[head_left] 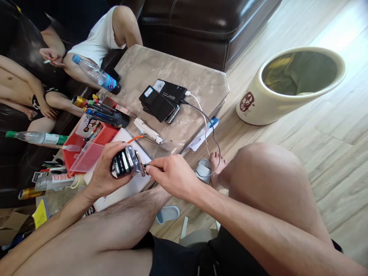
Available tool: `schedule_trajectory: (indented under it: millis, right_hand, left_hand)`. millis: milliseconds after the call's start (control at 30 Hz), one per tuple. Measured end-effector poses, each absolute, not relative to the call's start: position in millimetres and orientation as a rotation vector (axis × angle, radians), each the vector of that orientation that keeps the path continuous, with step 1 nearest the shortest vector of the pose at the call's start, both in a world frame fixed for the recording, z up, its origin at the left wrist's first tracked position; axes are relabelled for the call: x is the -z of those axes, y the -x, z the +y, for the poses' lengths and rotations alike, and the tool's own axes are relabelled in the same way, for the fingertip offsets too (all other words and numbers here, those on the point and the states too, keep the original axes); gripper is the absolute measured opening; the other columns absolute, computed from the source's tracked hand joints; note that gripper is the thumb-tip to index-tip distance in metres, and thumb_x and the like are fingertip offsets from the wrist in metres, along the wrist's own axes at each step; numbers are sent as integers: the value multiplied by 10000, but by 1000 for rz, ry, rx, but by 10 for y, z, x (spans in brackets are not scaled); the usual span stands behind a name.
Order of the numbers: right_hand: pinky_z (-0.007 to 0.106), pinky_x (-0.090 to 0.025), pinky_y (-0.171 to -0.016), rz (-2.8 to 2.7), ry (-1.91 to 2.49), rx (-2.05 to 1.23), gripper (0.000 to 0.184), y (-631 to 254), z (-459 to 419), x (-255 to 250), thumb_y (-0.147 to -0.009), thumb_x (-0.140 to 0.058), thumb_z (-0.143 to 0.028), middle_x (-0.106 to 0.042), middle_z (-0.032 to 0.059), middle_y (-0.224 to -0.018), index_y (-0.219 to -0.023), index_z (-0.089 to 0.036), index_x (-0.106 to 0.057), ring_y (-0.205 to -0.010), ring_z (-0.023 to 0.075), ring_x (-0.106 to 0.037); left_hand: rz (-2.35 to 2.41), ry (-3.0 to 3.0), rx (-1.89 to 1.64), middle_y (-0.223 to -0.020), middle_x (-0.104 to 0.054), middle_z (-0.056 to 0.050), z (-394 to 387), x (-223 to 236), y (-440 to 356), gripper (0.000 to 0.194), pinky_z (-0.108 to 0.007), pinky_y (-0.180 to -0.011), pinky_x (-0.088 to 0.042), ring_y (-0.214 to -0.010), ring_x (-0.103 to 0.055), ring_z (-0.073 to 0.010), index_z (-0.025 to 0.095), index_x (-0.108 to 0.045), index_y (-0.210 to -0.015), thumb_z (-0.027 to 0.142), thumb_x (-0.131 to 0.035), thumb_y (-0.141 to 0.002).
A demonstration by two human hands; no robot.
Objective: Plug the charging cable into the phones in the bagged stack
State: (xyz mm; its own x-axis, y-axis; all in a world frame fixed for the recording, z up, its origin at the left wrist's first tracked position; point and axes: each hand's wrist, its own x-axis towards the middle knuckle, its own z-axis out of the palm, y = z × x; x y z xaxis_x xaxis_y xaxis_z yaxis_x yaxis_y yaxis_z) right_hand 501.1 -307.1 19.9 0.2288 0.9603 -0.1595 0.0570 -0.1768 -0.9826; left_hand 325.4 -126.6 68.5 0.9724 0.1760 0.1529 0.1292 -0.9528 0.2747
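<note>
My left hand (107,168) is wrapped round a stack of several phones (124,163), held edge-on over the table. Clear plastic film covers part of the stack's right side. My right hand (172,174) pinches a small black cable plug (146,166) against the edge of the rightmost phone (140,163); whether it is seated cannot be made out. A black cable (217,143) loops from a black power bank (172,91) down behind my right hand. More phones (158,104) lie stacked against the power bank.
A white electric screwdriver (149,130) lies on the marble-look table (195,78). Left of it stand a tool holder (119,119), a red box (106,134) and bottles (99,76). A cream bin (258,107) stands right on the floor. Two people sit at upper left.
</note>
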Motion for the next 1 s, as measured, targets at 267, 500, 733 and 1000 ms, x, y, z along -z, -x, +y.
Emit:
schedule_trajectory:
  millis: [267,500,733,1000]
  right_hand:
    - [246,-416,-631,-1106,1619,-1334,287,-5019,-3104,-110,-923,-563,-135,-729,26,-670,-672,-172,-696,-646,148,-664]
    - [244,-473,-670,-971,1661,-1434,295,-4757,-3159,170,-985,-518,-168,-770,48,-756,-703,-195,-597,-723,156,-733]
    - [231,-494,-637,-808,1510,-1481,280,-4612,-3191,417,-997,-457,-161,-788,62,-794,-725,-206,-504,-673,149,-737]
    - [189,-460,-559,-792,1494,-1456,244,-4601,-3212,544,-938,-482,-198,-680,7,-591,-713,-199,-577,-516,123,-654]
  left_hand:
    - [58,-2915,11,-1391,-515,-133,-1270,-543,-3296,791,-487,-1054,-532,-1295,-563,-320,330,-336,-1574,221,-723,-893]
    - [-127,-2951,274,-1377,-536,-164,-1305,-443,-3395,742,-517,-997,-515,-1227,-574,-334,292,-339,-1578,168,-636,-909]
    - [-205,-3016,391,-1514,-477,-208,-1256,-448,-3376,861,-652,-1143,-374,-1380,-490,-377,249,-204,-1635,179,-658,-907]
    - [-112,-3071,410,-1350,-573,-165,-1236,-354,-3325,836,-595,-1074,-462,-1239,-554,-353,276,-335,-1607,126,-650,-848]
